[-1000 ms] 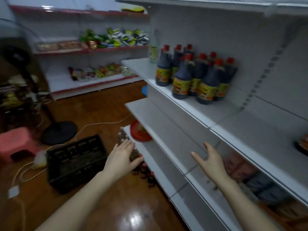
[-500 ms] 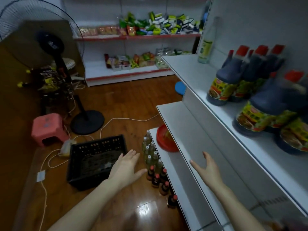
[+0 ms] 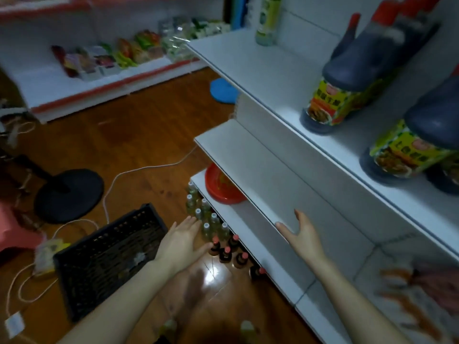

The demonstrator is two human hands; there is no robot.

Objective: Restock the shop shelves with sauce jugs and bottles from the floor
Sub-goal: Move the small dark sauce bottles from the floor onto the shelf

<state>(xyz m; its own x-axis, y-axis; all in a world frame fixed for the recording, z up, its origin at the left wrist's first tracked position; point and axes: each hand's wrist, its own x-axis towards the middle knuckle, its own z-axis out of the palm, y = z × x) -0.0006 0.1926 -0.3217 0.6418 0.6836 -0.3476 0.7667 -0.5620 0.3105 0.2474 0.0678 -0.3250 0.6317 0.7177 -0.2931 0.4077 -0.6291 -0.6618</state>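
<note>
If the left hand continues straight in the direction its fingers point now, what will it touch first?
Probably the small clear bottles with pale caps standing on the wooden floor: the open left hand points at them, fingertips almost there. Depth is unclear; the hand may be above them.

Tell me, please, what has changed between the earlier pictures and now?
The view dipped toward the floor. Both hands went lower: the left hand now hovers open beside the small bottles on the floor, and the right hand is open over the middle shelf. Nothing was taken or released. The bottles, black crate and sauce jugs stayed put.
</note>
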